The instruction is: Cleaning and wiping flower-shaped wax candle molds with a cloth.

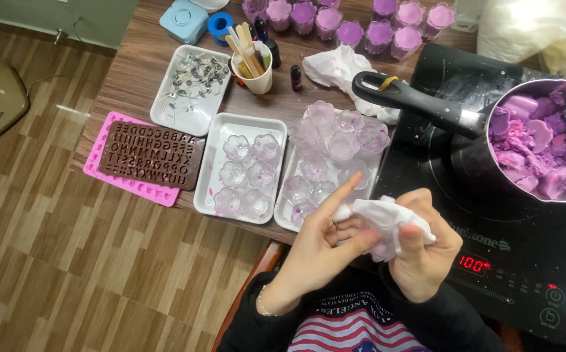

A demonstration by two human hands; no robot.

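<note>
Both hands meet low in the middle of the view, over the table's near edge. My right hand (426, 251) is wrapped around a crumpled white tissue (387, 221) stained faintly purple. My left hand (322, 244) pinches the tissue's left end, index finger stretched out toward the trays. Whether something is wrapped inside the tissue is hidden. Just beyond the hands stand two white trays (212, 171) (287, 212) holding several clear flower-shaped glass cups (251, 171). To the right, a steel pot (543, 146) with a black handle holds purple wax chunks on a black induction cooker (517, 261).
A brown letter mould (152, 156) lies on a pink mould (97, 166) at the left. A white tray of metal wick parts (191, 81), a cup of wooden sticks (251, 62), small bottles, another crumpled tissue (341, 68) and several purple-filled cups (361, 26) sit further back.
</note>
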